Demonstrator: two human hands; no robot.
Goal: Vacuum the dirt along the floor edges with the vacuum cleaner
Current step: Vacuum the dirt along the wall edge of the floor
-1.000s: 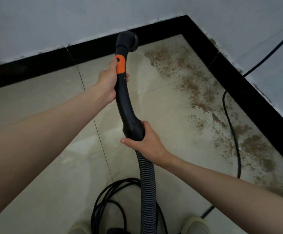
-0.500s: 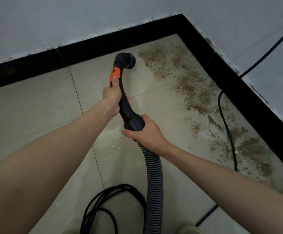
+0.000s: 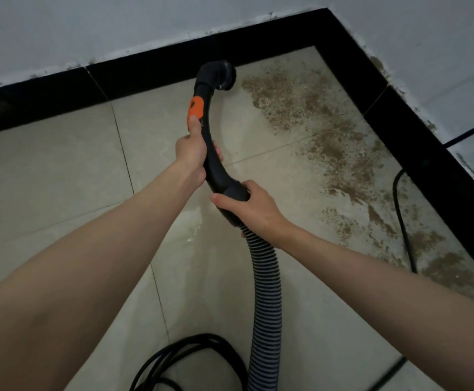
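Still to do: nearly everything.
Dirt (image 3: 340, 153): thick along skirting (image 3: 416, 142), unswept.
Nozzle (image 3: 224, 76): beside skirting corner, at dirt's edge.
Left hand (image 3: 190, 150): wrapped round wand (image 3: 210, 165).
Right hand (image 3: 250, 207): gripping hose (image 3: 267, 292) cuff.

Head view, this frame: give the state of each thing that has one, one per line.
Left hand: grips the wand, thumb by the orange switch.
Right hand: grips the wand's lower end above the ribbed hose.
Brush nozzle: beside the dirt's left edge.
Dirt: spread along the right baseboard.
Black cable: lying across the dirt.
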